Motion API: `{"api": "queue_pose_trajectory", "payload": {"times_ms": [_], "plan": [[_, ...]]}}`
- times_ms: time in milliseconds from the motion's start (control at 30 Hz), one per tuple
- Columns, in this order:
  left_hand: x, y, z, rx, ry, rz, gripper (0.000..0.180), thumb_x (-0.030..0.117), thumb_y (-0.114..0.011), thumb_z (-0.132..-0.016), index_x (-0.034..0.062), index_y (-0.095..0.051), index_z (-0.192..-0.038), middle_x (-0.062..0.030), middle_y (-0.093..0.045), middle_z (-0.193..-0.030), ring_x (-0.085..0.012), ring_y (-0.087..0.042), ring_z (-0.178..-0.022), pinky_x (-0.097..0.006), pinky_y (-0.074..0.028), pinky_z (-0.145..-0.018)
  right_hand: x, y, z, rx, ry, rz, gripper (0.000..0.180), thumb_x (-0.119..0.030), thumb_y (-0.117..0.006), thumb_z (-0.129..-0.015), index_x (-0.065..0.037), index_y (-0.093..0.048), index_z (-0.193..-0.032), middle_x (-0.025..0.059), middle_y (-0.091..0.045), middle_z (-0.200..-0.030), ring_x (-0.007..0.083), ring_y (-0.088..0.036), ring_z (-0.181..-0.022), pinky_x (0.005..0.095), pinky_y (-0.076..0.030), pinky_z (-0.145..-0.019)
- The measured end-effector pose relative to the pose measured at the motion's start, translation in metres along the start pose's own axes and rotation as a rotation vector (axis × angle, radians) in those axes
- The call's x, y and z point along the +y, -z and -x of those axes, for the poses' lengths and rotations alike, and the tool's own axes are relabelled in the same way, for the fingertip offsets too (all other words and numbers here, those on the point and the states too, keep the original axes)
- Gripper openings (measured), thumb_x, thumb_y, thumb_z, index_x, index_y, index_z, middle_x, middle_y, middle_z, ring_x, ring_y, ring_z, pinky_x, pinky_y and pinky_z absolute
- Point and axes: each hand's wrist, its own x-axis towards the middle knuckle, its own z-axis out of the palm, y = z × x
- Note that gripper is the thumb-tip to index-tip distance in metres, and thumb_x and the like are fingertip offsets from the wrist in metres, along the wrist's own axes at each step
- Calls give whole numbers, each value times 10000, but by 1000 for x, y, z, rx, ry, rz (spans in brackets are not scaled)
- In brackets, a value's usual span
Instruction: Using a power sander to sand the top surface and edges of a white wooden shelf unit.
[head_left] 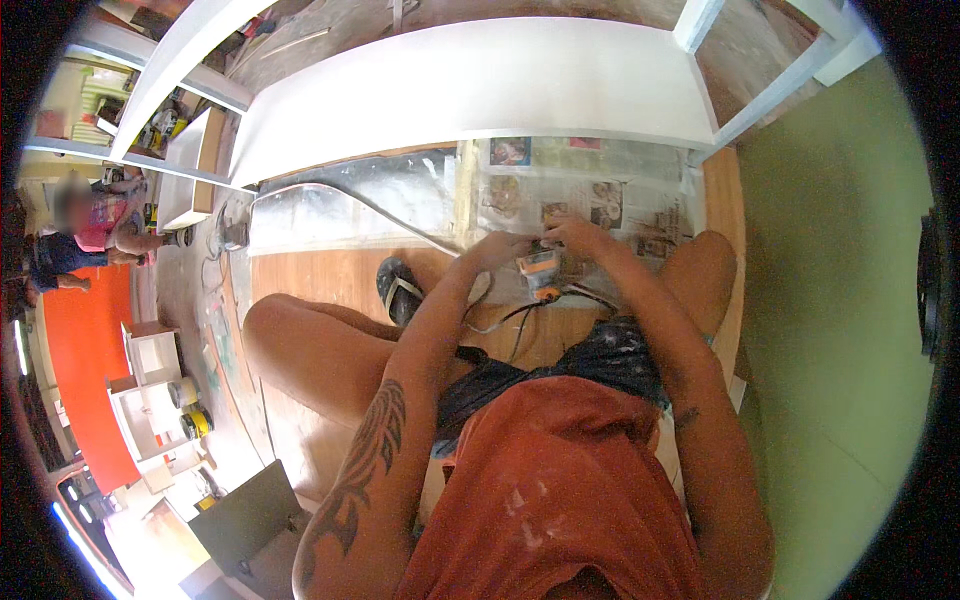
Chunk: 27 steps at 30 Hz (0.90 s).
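Observation:
My left hand (pixel 497 250) and my right hand (pixel 581 237) meet in front of my lap, fingertips drawn together and almost touching. Both look closed; anything between the fingers is too small to make out. Just below the fingertips, a small grey-and-orange power tool (pixel 541 272) stands between my legs. A dark cord (pixel 522 320) runs from its near end. Printed newspaper sheets (pixel 510 195) lie just beyond my hands. A pale cable (pixel 370 200) curves in from the left and passes behind my left wrist.
A long white panel (pixel 480 85) with white frame bars spans the far side. Beside my left leg is a dark flip-flop (pixel 400 290). The wooden surface (pixel 320 270) ends at a green wall (pixel 830 330) on the right. Another person (pixel 95 225) sits far left, near an orange panel (pixel 90 370).

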Motion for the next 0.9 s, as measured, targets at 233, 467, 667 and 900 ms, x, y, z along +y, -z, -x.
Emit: {"api": "queue_pose_trajectory", "payload": {"times_ms": [233, 467, 667, 900], "plan": [[-3, -10, 2, 42, -41, -18, 416, 382, -507, -1064, 133, -657, -1361, -165, -740, -1187, -346, -733, -989, -442, -543, -943, -16, -4, 5, 259, 21, 8, 260, -108, -716, -813, -67, -698, -1069, 131, -652, -1135, 357, -625, -1126, 471, -508, -1004], [5, -13, 7, 183, -86, -88, 301, 273, -600, -996, 116, -711, -1228, -193, -739, -1035, -405, -710, -928, -489, -556, -838, -25, -8, -5, 102, -29, 115, 318, -145, -703, -788, -48, -641, -1085, 120, -651, -1093, 352, -630, -1100, 461, -530, -943], [3, -19, 13, 259, -166, -94, 266, 251, -606, -999, 104, -714, -1193, -187, -740, -1024, -404, -708, -935, -499, -554, -822, -7, 15, -5, 16, 237, 31, 294, -117, -628, -859, -10, -626, -1132, 144, -672, -1169, 382, -617, -1156, 454, -517, -987], [-2, -17, 8, 187, -161, -101, 290, 221, -594, -997, 110, -674, -1253, -190, -723, -1120, -396, -705, -984, -491, -546, -884, 1, 49, -25, -326, 313, -41, 286, -67, -604, -865, -30, -635, -1147, 158, -650, -1234, 355, -618, -1189, 446, -512, -1030]]}}
